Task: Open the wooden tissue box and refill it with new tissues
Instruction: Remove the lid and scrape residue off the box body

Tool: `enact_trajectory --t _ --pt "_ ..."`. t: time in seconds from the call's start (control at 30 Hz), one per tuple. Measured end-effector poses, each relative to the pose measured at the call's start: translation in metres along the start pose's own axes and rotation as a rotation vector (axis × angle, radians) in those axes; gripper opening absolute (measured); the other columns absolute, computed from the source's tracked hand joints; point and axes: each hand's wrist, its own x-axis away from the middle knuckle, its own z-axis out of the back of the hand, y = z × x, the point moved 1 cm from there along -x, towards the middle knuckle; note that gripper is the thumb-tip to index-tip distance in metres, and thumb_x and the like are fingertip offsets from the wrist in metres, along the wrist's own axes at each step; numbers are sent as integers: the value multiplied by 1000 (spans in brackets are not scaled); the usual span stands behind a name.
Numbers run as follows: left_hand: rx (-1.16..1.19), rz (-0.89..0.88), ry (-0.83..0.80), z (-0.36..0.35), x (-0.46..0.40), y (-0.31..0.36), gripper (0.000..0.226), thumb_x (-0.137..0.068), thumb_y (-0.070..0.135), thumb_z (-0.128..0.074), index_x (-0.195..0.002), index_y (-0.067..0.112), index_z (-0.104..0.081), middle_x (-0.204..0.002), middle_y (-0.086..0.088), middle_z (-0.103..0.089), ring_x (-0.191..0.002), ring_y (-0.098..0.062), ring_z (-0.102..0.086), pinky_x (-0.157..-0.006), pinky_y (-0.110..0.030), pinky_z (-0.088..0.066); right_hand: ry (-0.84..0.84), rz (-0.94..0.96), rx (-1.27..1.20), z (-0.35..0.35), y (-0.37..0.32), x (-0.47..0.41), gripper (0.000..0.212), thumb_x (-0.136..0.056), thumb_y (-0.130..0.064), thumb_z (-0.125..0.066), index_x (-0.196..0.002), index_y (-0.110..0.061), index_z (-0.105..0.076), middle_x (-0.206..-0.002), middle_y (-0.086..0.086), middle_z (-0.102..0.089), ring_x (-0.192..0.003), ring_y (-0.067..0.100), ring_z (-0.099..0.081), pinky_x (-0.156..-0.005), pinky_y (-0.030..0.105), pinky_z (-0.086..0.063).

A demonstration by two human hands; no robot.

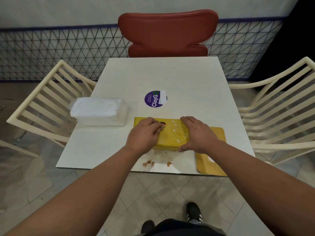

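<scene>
Round purple sticker (154,99) at worktop (170,77) centre reads "ClayG…". Yellow wooden tissue box (172,133), smooth, rectangular, near front edge. My right hand (198,134) clasps its right end; left hand (144,135) fingers curled at dark slot (161,123). Clear-wrapped tissue pack (99,111) left. Flat wooden lid (213,154) right.

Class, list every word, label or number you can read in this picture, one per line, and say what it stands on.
"ClayGo": large white letters on the round purple sticker on the white table.
Small white line beside it on the same sticker: too small to read.
No other text visible.
</scene>
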Motion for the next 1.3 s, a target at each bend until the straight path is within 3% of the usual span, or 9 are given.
enact_trajectory --t 0.13,0.5,0.67,0.77,0.87,0.97,1.1,1.23,1.3 --pt "-22 183 99 9 -6 -22 20 -94 24 -57 -104 21 -73 -104 -1 -61 -96 -23 -55 -73 -26 -44 1 -15 -73 -3 3 1 122 -53 -51 -89 -151 -24 -22 -154 -6 -22 -133 21 -39 -101 33 -41" --pt "13 -160 -125 -21 -43 44 24 -95 27 -52 -109 24 -71 -106 1 -63 -93 -24 -52 -76 -39 -48 31 -37 -119 -7 4 2 118 -54 -47 -89 -149 -19 -25 -149 -4 -33 -126 21 -46 -102 34 -40" --pt "-6 -97 -49 -10 -37 12 20 -93 22 -57 -104 24 -74 -103 1 -65 -92 -24 -54 -77 -28 -41 15 -41 -91 -5 4 1 121 -54 -50 -89 -150 -21 -22 -154 -5 -27 -128 22 -45 -103 34 -39" --pt "-6 -71 -38 -11 -36 17 20 -90 18 -58 -102 19 -75 -100 -2 -66 -89 -27 -55 -76 -33 -47 16 -46 -85 -5 3 1 121 -53 -50 -89 -150 -21 -22 -154 -5 -28 -129 22 -44 -103 34 -39" --pt "10 -156 -111 -20 -38 43 27 -88 23 -52 -103 20 -74 -98 -1 -66 -86 -27 -54 -72 -40 -50 28 -38 -81 -5 2 2 117 -54 -49 -89 -148 -19 -26 -150 -5 -32 -127 21 -46 -102 35 -40" --pt "-2 -212 -141 -17 -40 45 29 -91 27 -49 -106 23 -73 -102 -1 -66 -88 -26 -53 -73 -38 -48 33 -31 -79 -5 1 2 114 -54 -49 -88 -147 -19 -28 -148 -5 -34 -124 20 -47 -101 35 -41" --pt "2 -91 -40 -13 -38 28 20 -90 21 -58 -102 19 -75 -100 -3 -67 -87 -29 -54 -74 -40 -50 13 -42 -64 -4 2 2 120 -54 -52 -88 -150 -21 -22 -153 -6 -28 -129 21 -43 -104 36 -39" --pt "-2 -201 -101 -14 -28 33 21 -89 20 -57 -98 20 -76 -95 -3 -67 -81 -29 -55 -68 -37 -49 14 -36 -53 -5 2 2 121 -54 -52 -88 -150 -20 -22 -154 -5 -27 -131 21 -42 -104 35 -38" --pt "2 -175 -96 -10 -32 29 21 -92 22 -57 -102 20 -75 -99 -3 -66 -86 -28 -54 -73 -36 -47 12 -36 -48 -4 2 2 121 -55 -52 -88 -151 -20 -22 -154 -4 -27 -131 21 -42 -104 36 -38"
